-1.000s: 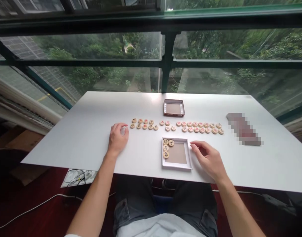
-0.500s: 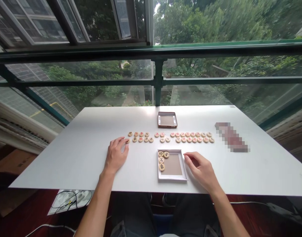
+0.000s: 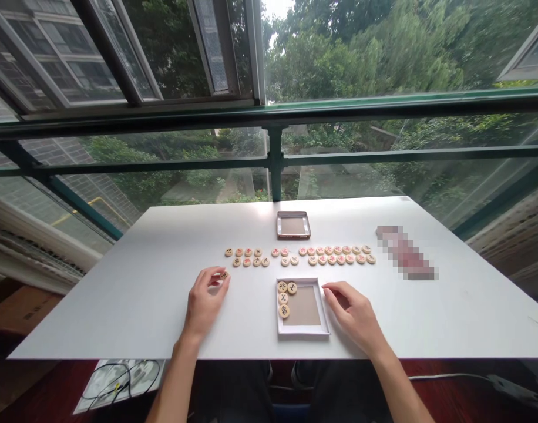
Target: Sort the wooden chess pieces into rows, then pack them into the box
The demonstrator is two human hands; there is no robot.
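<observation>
Between the thumb and fingers of my left hand (image 3: pixel 207 299) is a round wooden Chinese chess piece (image 3: pixel 224 275), lifted just in front of the left end of the rows. My right hand (image 3: pixel 350 308) rests by the right wall of an open white box (image 3: pixel 325 320); its fingers are curled together, tips at the wall, and whether they grip it I cannot tell. Inside the box, several pieces with black characters, one an elephant piece (image 3: pixel 284 311), lie along the left side and back corner. Two rows of red and black pieces (image 3: pixel 332 259) stretch across the table behind it.
A second shallow box or lid (image 3: pixel 293 236) lies behind the rows. Toward the right is a blurred reddish object (image 3: pixel 407 252). The white table (image 3: pixel 119 294) ends at a green railing (image 3: pixel 275 158) and window. Cables (image 3: pixel 128 376) lie below the left front edge.
My left hand has picked the leftmost piece out of the front row and drawn it toward me. The right hand stays by the box. The camera view has tilted slightly.
</observation>
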